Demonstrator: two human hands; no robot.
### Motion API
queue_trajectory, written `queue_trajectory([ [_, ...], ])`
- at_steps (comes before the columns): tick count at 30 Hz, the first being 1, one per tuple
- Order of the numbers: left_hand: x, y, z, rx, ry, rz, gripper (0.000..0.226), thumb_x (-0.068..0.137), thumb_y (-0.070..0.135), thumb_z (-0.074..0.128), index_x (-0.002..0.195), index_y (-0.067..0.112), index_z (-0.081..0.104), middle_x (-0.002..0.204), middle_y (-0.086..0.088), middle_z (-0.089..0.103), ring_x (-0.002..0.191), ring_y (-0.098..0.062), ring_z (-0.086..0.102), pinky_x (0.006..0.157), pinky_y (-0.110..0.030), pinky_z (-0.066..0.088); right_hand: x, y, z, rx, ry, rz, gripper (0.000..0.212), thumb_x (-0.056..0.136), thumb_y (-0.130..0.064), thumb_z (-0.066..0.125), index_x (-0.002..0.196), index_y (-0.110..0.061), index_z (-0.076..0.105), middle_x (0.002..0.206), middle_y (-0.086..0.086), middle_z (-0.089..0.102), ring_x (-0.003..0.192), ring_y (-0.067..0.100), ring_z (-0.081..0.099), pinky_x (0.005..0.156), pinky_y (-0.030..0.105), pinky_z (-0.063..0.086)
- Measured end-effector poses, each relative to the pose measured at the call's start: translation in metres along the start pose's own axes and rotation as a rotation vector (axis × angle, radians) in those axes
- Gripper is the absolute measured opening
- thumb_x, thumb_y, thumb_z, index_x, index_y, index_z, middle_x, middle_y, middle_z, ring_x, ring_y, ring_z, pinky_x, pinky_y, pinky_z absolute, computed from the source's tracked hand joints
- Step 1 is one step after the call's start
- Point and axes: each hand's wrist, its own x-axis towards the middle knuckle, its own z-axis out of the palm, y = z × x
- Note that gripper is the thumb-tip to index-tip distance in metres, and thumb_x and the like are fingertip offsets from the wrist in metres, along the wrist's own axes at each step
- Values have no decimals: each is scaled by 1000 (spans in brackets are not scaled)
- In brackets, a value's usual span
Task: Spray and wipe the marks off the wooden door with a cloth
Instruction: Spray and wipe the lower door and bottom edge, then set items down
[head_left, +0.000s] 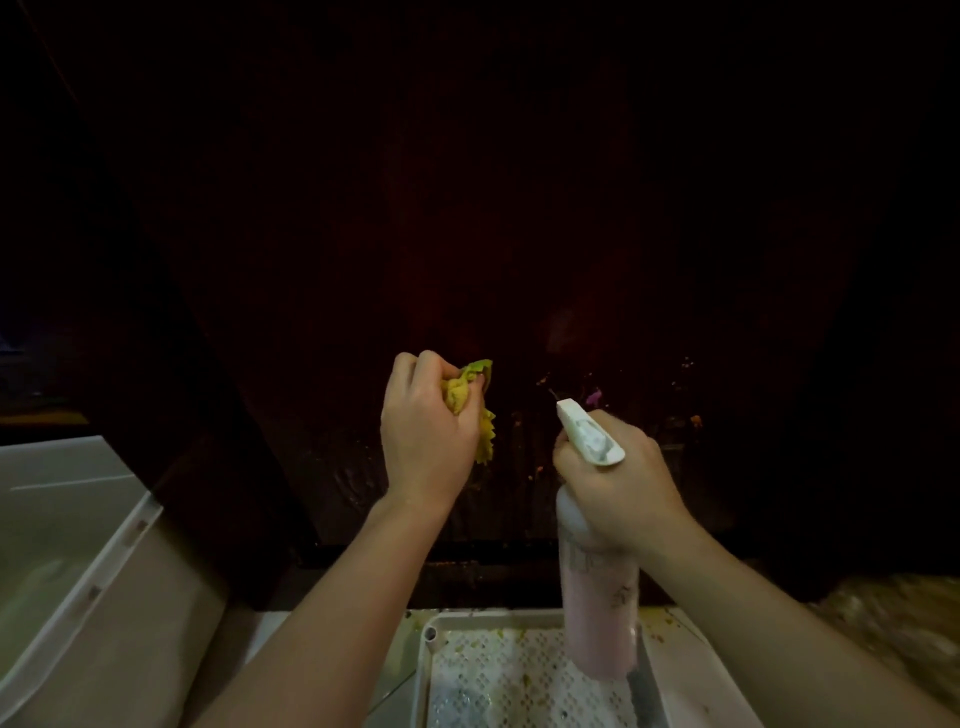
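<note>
Both hands were full: the left hand (426, 436) bunched the yellow cloth (467, 400), the right hand (613, 488) gripped the spray bottle (597, 587) aimed at the wooden door (467, 208). In the gloom, marks (595, 399) were perhaps missed; overspray could drip.

door (519, 208): straight ahead, behind both hands
cloth (465, 400): in the left hand (426, 436), left of the spray bottle (597, 571)
spray bottle: in the right hand (618, 493), above the tray (431, 675)
tray: below the door
tub (78, 545): far left
</note>
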Motion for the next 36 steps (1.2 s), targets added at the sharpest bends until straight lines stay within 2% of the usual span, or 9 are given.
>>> queue_trajectory([
  [3,6,7,-2,-1,46,22,17,84,26,66,88,13,56,90,5,47,71,-4,46,62,-11,37,-3,-1,-4,-70,44,22,14,67,-35,51,53,-34,49,47,-10,45,48,11,46,50,31,38],
  [6,11,15,0,-10,82,23,19,84,26,65,88,10,57,91,3,47,74,-8,48,62,-11,36,-6,0,-12,-38,30,66,17,66,-34,52,52,-27,43,49,-8,45,49,12,46,50,33,39],
  [12,20,39,15,1,121,154,18,83,23,69,82,8,59,87,-2,50,75,-14,49,62,-20,43,-3,12,-27,29,-54,106,7,81,-17,65,80,-22,61,77,0,64,74,6,58,58,21,44],
  [18,-21,34,45,200,-83,269,19,78,13,77,75,8,59,80,-5,52,72,-19,48,44,-27,41,-5,26,-23,52,-42,110,9,83,-15,65,80,-22,61,75,2,65,72,10,59,57,19,44],
  [22,-33,31,50,227,-177,259,20,76,14,78,76,10,57,79,-1,51,72,-17,47,43,-26,38,-6,29,-24,19,14,116,8,82,-14,65,77,-20,60,71,0,63,69,11,58,53,14,42],
  [25,-28,30,46,145,-203,200,20,80,22,74,79,14,56,81,5,48,72,-9,45,49,-23,40,-4,24,-28,-70,87,81,20,81,-18,62,64,-23,52,59,-2,56,59,17,55,55,32,45],
  [29,-21,31,39,-24,-209,135,19,84,26,69,82,18,53,83,8,46,66,-7,46,53,-26,46,-3,18,-31,-122,114,81,33,78,-18,62,53,-24,41,51,-7,46,53,16,47,51,33,38],
  [32,-15,31,34,-84,-174,127,19,85,27,68,81,19,51,83,9,46,66,-4,47,55,-18,43,-2,16,-32,-36,44,124,30,79,-17,63,56,-22,44,53,-6,46,52,12,45,52,29,35],
  [36,-4,32,26,-118,-25,105,20,83,22,70,80,19,51,83,10,45,68,2,48,56,-9,40,-2,14,-29,10,-68,108,11,81,-19,65,77,-14,57,71,4,60,64,17,56,59,29,42],
])
